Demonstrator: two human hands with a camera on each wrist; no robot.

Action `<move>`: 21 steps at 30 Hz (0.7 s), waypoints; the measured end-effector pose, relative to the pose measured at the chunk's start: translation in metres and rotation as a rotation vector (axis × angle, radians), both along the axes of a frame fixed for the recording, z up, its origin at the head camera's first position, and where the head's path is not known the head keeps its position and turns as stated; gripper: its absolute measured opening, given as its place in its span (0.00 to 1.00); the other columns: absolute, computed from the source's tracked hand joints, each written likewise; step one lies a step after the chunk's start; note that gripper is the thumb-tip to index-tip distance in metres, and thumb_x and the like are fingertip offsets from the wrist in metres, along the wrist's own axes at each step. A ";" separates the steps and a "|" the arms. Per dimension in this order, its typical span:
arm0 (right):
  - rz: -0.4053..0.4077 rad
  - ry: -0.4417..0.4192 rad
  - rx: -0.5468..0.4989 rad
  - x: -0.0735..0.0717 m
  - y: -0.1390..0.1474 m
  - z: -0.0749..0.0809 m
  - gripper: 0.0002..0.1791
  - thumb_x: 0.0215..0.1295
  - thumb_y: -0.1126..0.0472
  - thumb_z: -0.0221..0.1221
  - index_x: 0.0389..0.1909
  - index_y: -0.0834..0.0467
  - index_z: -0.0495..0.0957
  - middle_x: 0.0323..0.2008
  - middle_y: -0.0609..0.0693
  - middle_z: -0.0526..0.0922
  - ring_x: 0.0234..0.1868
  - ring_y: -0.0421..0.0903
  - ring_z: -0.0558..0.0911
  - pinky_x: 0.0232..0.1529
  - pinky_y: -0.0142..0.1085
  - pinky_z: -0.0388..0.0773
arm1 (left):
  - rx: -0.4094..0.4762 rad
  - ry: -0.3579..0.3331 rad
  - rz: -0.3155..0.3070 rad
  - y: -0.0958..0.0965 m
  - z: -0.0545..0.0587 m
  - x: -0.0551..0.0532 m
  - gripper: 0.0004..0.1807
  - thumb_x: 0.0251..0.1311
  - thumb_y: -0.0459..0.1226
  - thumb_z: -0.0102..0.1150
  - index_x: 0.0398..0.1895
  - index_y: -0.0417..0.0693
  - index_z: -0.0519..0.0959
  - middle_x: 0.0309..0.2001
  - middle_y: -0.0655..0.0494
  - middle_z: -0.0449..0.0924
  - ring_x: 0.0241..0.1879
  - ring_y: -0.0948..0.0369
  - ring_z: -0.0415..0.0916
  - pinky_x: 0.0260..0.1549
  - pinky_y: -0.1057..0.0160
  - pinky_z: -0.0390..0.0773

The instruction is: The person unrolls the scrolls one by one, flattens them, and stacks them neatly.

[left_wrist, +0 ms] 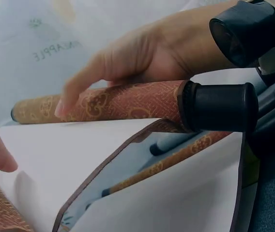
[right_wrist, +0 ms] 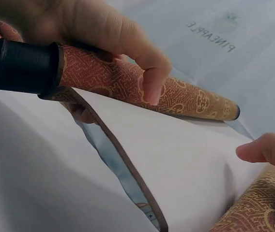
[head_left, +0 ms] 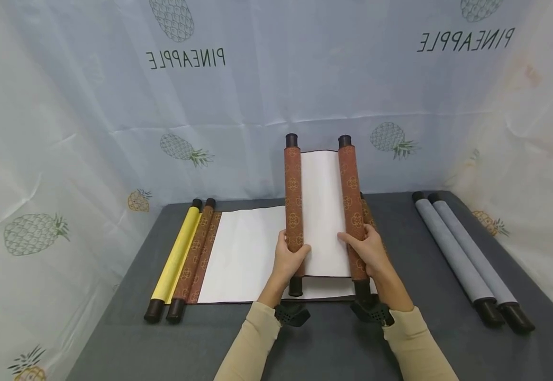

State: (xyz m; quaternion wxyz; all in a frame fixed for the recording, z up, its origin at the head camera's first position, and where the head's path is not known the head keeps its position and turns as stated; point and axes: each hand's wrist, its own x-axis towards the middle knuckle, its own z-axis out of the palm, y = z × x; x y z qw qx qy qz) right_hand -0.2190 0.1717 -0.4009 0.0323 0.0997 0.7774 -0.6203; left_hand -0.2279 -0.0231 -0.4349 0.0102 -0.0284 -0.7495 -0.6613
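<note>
A scroll with red-brown, gold-patterned backing [head_left: 293,198] is held up in front of me, partly unrolled between its two rolls, with blank white paper [head_left: 324,211] showing. My left hand [head_left: 289,260] grips the lower part of the left roll, thumb over the front. Around the right roll [head_left: 352,206] my right hand [head_left: 372,254] is curled, its thumb by the paper's edge. Dark end knobs [left_wrist: 224,107] stick out at both ends of the rolls. Behind and below, a second white scroll [head_left: 243,254] lies spread on the table, partly covered by the raised one.
At the left, a yellow roll [head_left: 177,254] lies beside a red-brown roll [head_left: 192,254] of the spread scroll. Two grey-blue rolls [head_left: 452,246] lie side by side at the right of the dark table [head_left: 128,338]. A pineapple-print curtain [head_left: 257,79] hangs behind.
</note>
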 end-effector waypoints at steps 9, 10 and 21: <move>-0.020 -0.029 -0.020 -0.002 0.006 -0.005 0.50 0.62 0.54 0.62 0.75 0.63 0.42 0.70 0.66 0.55 0.63 0.59 0.66 0.57 0.45 0.69 | 0.006 -0.018 -0.003 -0.003 0.000 -0.001 0.38 0.51 0.43 0.69 0.63 0.41 0.63 0.54 0.41 0.73 0.49 0.53 0.74 0.46 0.60 0.74; -0.022 -0.035 -0.027 -0.002 0.007 -0.005 0.51 0.62 0.54 0.62 0.75 0.63 0.40 0.71 0.67 0.54 0.64 0.60 0.65 0.58 0.47 0.68 | 0.002 -0.019 -0.004 -0.004 0.001 -0.001 0.38 0.51 0.43 0.70 0.63 0.41 0.63 0.54 0.41 0.72 0.49 0.53 0.74 0.46 0.60 0.74; 0.014 -0.067 -0.031 -0.003 0.017 -0.002 0.51 0.66 0.56 0.55 0.75 0.65 0.30 0.68 0.66 0.60 0.58 0.51 0.71 0.55 0.39 0.71 | -0.018 0.009 -0.013 -0.014 0.002 -0.003 0.38 0.54 0.42 0.67 0.66 0.42 0.60 0.54 0.36 0.74 0.47 0.50 0.78 0.40 0.58 0.79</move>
